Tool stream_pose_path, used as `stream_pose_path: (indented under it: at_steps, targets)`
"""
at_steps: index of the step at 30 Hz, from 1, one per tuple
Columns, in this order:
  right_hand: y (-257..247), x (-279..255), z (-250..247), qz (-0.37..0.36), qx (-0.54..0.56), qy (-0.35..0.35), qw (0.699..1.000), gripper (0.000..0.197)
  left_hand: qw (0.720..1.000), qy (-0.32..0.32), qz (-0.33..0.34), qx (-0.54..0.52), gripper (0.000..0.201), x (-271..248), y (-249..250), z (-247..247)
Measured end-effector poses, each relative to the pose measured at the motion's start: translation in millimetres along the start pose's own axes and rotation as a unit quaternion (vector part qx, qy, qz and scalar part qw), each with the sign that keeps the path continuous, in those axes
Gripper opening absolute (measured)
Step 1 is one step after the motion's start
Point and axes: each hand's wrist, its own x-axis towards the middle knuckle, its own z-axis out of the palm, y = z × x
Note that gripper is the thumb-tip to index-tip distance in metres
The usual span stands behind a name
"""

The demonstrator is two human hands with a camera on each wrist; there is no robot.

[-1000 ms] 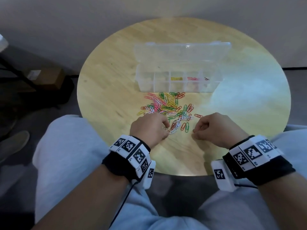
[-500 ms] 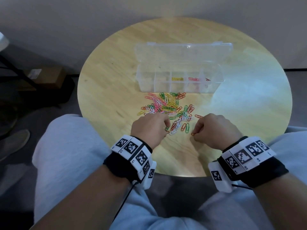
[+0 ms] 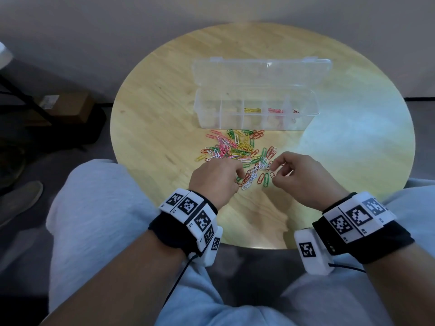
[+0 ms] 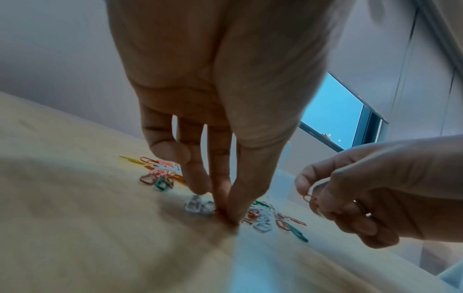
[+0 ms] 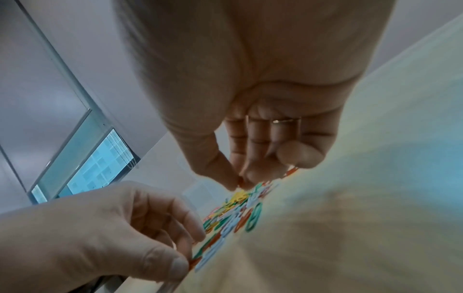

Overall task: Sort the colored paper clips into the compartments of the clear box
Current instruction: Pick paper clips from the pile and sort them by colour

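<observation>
A heap of colored paper clips [image 3: 237, 150] lies on the round wooden table [image 3: 150, 128], just in front of the clear box [image 3: 306, 118]. The box's lid is folded back. Yellow clips [image 3: 252, 110] and pink clips [image 3: 275, 111] sit in separate compartments. At the heap's near edge, my left hand [image 3: 238, 176] points down, thumb and finger pinching an orange clip [image 4: 220, 214] against the table. My right hand [image 3: 273, 171] hovers just right of it, a little above the table. It pinches a red-orange clip [image 4: 309, 199] between thumb and forefinger [image 5: 239, 183].
The table's near edge [image 3: 254, 247] is close to my lap, and my knees flank it. A cardboard box [image 3: 68, 105] and a shoe [image 3: 21, 201] are on the floor at left. A wall runs behind the table.
My right hand has risen from the table and moved left toward the heap with a clip pinched. My left hand has stayed at the heap's near edge, fingers working down.
</observation>
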Motion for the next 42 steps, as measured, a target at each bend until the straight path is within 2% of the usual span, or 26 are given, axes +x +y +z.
stream_pose_path:
  at_steps: [4, 6, 9, 12, 18, 21, 25, 28, 31, 34, 37, 42]
  targets:
    - [-3.3, 1.2, 0.6, 0.049, 0.122, -0.022, 0.991, 0.024, 1.0, 0.007, -0.004, 0.013, 0.02, 0.1, 0.6, -1.3]
    - [-4.4, 2.6, -1.2, 0.088, 0.21, -0.042, 0.973, 0.028, 1.0, 0.008, -0.005, 0.024, 0.021, -0.2, 2.0, -1.5]
    - [-4.6, 2.9, -2.7, 0.143, 0.29, -0.066, 0.944, 0.024, 0.999, 0.01, -0.005, 0.035, 0.022, -0.5, 4.1, -1.0]
    - [-1.9, 1.4, -1.9, 0.166, 0.307, -0.081, 0.933, 0.023, 0.999, 0.015, -0.008, 0.046, 0.023, -2.3, 5.7, 0.8]
    - [-0.9, -0.8, 1.6, 0.162, 0.307, -0.066, 0.935, 0.026, 0.998, 0.025, 0.0, 0.051, 0.023, -4.4, 6.1, 2.4]
    - [-1.5, -0.5, 2.0, 0.141, 0.276, -0.063, 0.949, 0.028, 1.0, 0.022, -0.002, 0.021, 0.018, -2.0, 3.3, 3.7]
    - [-1.7, -1.7, 3.8, 0.07, 0.094, -0.041, 0.992, 0.028, 1.0, 0.023, 0.0, -0.018, 0.011, 1.4, 3.2, 2.9]
    - [-2.2, -3.6, 6.0, 0.027, -0.014, -0.044, 0.999, 0.025, 0.997, -0.001, -0.012, -0.078, 0.014, 2.8, 2.3, 4.1]
    - [-2.3, -3.8, 5.3, 0.02, -0.101, -0.041, 0.994, 0.025, 0.993, -0.029, -0.014, -0.116, 0.018, 3.2, 2.3, 6.0]
    - [-2.7, -4.0, 3.2, 0.011, -0.135, -0.039, 0.99, 0.021, 0.99, -0.031, -0.018, -0.137, 0.018, 2.8, 3.8, 4.0]
    - [-4.2, -5.6, 1.9, 0.004, -0.122, -0.032, 0.992, 0.019, 0.989, -0.013, -0.019, -0.146, 0.019, 3.6, 3.5, 1.8]
    - [-7.0, -7.0, 2.2, -0.01, -0.102, -0.032, 0.994, 0.029, 0.992, -0.011, -0.008, -0.129, 0.034, 2.5, 6.3, 1.6]
